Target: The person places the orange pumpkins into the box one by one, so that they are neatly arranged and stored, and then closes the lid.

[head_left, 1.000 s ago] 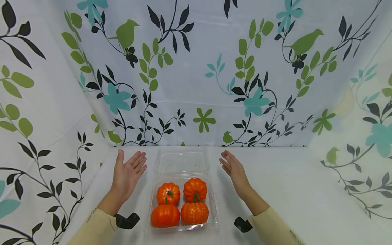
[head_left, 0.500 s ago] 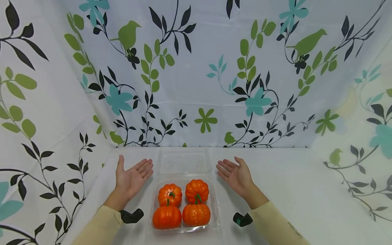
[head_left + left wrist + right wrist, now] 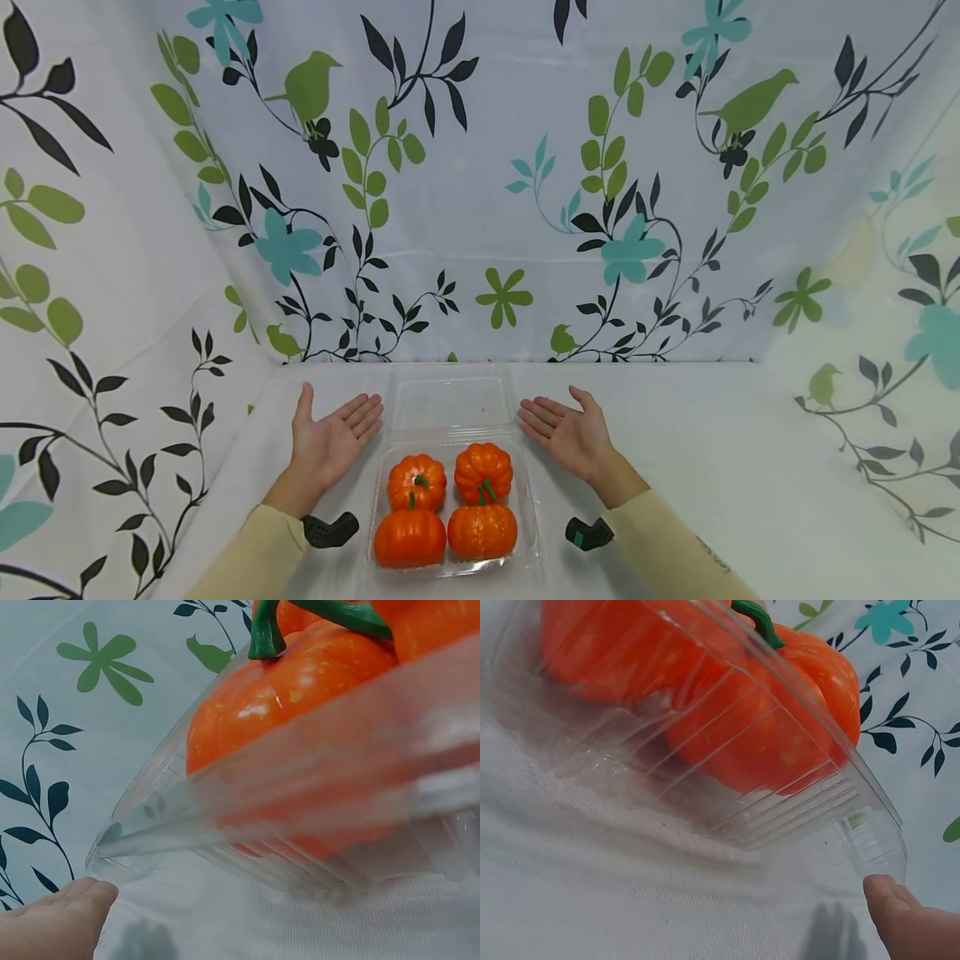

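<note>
A clear plastic clamshell box point(image 3: 529, 533) sits on the white table with its lid point(image 3: 448, 403) folded back, away from me. Several small orange pumpkins with green stems fill its base, among them a front-left pumpkin point(image 3: 409, 537) and a back-right pumpkin point(image 3: 483, 472). My left hand point(image 3: 330, 450) is at the box's left, palm up, fingers straight and pointing at the lid's hinge side. Mirroring it on the right, my right hand point(image 3: 572, 437) also lies palm up with straight fingers. Both hands hold nothing. Whether the fingertips touch the plastic I cannot tell.
A white cloth printed with leaves, birds and flowers point(image 3: 504, 296) hangs behind and at both sides of the table point(image 3: 690, 450). Black wrist-worn devices, the left device point(image 3: 331, 530) and the right device point(image 3: 588, 534), jut inward from the cuffs.
My right hand has turned from edge-on to palm up and moved inward. My left hand has shifted right, closer to the box. The box and pumpkins have stayed put.
</note>
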Demonstrator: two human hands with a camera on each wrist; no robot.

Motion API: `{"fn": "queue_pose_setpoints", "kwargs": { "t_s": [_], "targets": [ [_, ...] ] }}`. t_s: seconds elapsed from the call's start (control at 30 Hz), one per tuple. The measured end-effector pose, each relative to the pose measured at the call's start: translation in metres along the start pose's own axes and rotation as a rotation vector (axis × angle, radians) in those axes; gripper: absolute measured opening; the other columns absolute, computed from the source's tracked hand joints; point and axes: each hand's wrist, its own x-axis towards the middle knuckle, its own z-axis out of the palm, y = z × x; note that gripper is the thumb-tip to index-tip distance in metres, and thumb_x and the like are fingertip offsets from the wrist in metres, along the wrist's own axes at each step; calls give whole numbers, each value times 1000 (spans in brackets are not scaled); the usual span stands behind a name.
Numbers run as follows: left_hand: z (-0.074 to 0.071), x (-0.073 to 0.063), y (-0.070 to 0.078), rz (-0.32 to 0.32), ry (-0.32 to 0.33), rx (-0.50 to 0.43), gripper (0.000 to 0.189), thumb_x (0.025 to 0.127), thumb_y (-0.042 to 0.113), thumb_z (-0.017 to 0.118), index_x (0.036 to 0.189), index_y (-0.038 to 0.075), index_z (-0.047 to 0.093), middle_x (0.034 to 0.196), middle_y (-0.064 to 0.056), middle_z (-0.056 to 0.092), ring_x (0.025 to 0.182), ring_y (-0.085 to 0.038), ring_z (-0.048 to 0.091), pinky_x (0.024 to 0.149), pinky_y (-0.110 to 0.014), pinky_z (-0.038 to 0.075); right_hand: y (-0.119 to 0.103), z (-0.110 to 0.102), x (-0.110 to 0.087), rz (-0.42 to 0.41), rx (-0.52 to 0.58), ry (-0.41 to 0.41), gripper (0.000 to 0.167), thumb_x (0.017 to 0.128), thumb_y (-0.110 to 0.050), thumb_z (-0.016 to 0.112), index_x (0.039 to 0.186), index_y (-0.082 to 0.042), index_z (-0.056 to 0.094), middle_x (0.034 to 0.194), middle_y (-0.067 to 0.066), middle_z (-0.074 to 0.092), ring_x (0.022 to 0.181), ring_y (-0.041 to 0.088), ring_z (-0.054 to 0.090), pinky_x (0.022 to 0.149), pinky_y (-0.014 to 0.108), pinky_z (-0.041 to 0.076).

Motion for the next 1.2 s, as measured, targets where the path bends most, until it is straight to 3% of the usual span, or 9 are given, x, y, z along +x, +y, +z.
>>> {"fn": "queue_pose_setpoints", "kwargs": {
  "t_s": [0.3,0.67,1.2],
  "targets": [
    [-2,2,-1,-33,-7,-3,109,92,82,29,161,8,-10,170,-9,-2,155,-24,5,125,-36,11,4,1,6,37,-32,-27,85,105,-55,32,160,2,-1,167,21,10,153,36,14,124,48,15],
    [-3,3,-1,-20,-23,-27,110,91,82,30,161,7,-10,170,-11,-2,155,-25,6,125,-37,11,6,2,6,30,-29,-38,85,105,-55,32,161,-1,0,167,19,12,153,34,14,124,47,14],
    [4,-8,9,30,-197,-2,116,89,83,37,161,6,-11,170,-11,-1,155,-25,3,125,-37,6,-2,17,-6,-56,-133,-99,76,106,-53,29,161,-3,14,167,14,18,153,30,18,124,50,14]
  ]
}}
